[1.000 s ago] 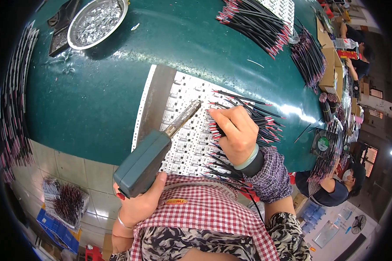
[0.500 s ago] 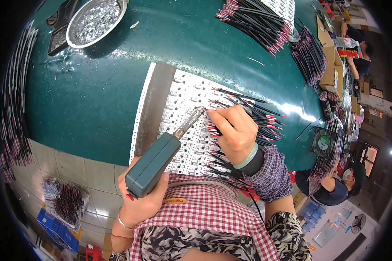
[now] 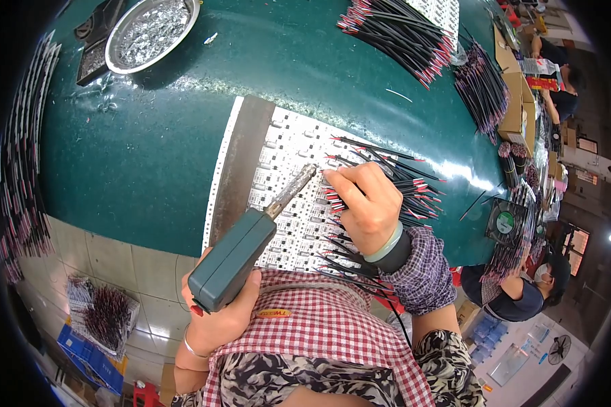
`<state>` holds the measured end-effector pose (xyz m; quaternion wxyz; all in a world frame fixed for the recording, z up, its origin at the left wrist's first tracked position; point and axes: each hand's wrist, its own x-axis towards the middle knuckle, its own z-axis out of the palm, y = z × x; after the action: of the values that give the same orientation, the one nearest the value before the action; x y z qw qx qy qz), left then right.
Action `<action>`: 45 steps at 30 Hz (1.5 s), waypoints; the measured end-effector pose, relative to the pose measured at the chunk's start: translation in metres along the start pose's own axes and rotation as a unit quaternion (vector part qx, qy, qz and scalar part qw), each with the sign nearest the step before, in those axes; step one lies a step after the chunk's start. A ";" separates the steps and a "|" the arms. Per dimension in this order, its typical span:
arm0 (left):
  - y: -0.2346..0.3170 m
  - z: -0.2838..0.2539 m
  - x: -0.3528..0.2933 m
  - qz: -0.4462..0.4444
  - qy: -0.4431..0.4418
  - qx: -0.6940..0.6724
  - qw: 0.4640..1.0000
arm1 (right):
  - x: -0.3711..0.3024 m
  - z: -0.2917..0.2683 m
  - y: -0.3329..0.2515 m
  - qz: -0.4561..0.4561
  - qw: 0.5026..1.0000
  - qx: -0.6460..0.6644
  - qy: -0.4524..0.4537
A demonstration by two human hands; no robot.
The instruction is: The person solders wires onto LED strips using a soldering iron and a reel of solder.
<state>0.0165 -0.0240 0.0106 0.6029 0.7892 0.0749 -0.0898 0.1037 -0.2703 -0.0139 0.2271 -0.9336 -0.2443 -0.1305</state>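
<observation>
My left hand is wrapped around a dark green soldering gun, whose metal tip points up and right over a white panel of small circuit boards. Pinched together just right of that tip, the fingers of my right hand hold a thin wire; most of it is hidden by the hand. Several black wires with red ends lie across the panel's right side, beside and under my right hand. Along the panel's left part rests a flat dark metal bar.
A metal bowl of silvery scraps stands at the far left of the green table. Wire bundles lie at the far right and left edge. A small fan sits right; a masked person works beyond it.
The soldering gun has drawn back slightly down and left, so its tip is a little farther from my right fingertips. My right hand has hardly moved.
</observation>
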 end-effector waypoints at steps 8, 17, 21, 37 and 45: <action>0.011 -0.005 0.004 -0.028 -0.048 0.008 0.998 | 0.000 0.000 0.000 -0.008 1.000 0.003 0.004; 0.002 -0.004 -0.005 0.009 -0.017 0.023 1.000 | -0.001 -0.001 -0.001 -0.018 1.000 -0.022 -0.011; -0.003 -0.003 -0.007 0.023 0.010 0.016 1.000 | -0.002 0.002 -0.001 -0.019 1.000 -0.020 -0.004; 0.005 -0.002 0.002 0.019 -0.036 0.007 0.999 | -0.002 0.001 -0.002 -0.014 1.000 -0.015 0.004; 0.002 -0.003 -0.001 0.023 -0.012 0.021 0.999 | -0.002 0.000 -0.003 -0.015 1.000 -0.013 -0.002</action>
<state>0.0164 -0.0220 0.0138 0.5887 0.8023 0.0471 -0.0872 0.1003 -0.2687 -0.0140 0.2122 -0.9332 -0.2568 -0.1350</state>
